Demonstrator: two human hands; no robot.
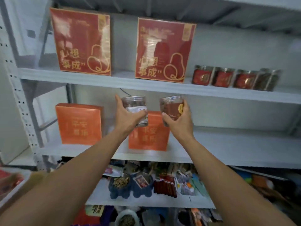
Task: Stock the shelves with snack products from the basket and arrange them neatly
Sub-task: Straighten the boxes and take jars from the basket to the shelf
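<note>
Pale grey metal shelving [97, 82] is filling the head view, several tiers, seen from below.

Upper shelf: two large dark red gift boxes are standing upright with gold lettering facing out, the left red box [81, 43] well apart from the right red box [164, 51]. To the right of them a row of four clear jars [236, 78] is sitting side by side, close together, red labels facing front on three; the fourth is too blurred to read.

Middle shelf [236, 149]: two orange boxes are standing upright, the left orange box [79, 124] in the open, the right orange box [149, 139] partly hidden behind the hands.

Both bare arms are reaching up and forward. The left hand [128, 116] is gripping a clear snack jar [135, 101] from the side, fingers wrapping its front, white label showing. The right hand [180, 121] is clasping a second clear jar [171, 106], thumb on the near side, brown label with a gold mark showing. Both jars are being held upright in the air, just under the upper shelf's edge, in front of the right orange box, near each other but apart.

Lower shelf: mixed snack packets and tubs [162, 181] are lying crowded together.
</note>
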